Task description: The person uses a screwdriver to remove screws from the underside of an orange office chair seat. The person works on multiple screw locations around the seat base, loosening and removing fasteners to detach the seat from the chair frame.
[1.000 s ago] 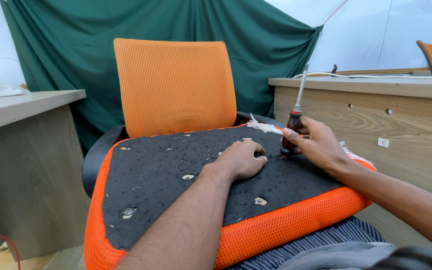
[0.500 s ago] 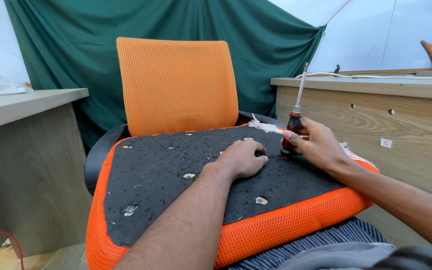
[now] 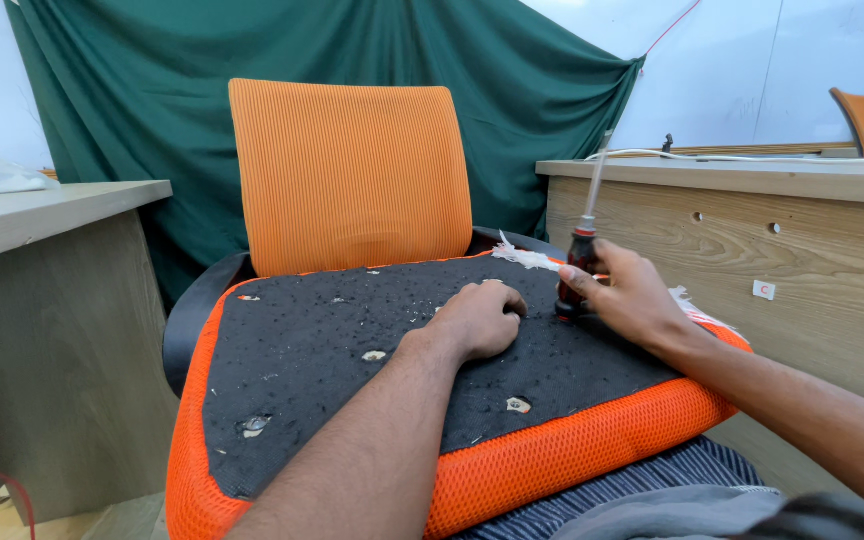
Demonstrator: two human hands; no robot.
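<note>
The left hand lies knuckles up on the black underside of an orange seat cushion, its fingers curled into a loose fist that presses on the fabric and holds nothing visible. Just to the right of those fingers, the right hand wraps closed around the dark red handle of a screwdriver, which stands nearly upright with its metal shaft pointing up and the handle's butt end resting on the cushion. The two hands sit close together but apart.

Beyond the fingertips, frayed white threads lie along the cushion's far edge. Small holes and pale flecks dot the black fabric nearer than the left wrist. Behind the cushion stands an orange mesh chair back, with a green curtain further off. A wooden desk stands right of the right hand. No containers show.
</note>
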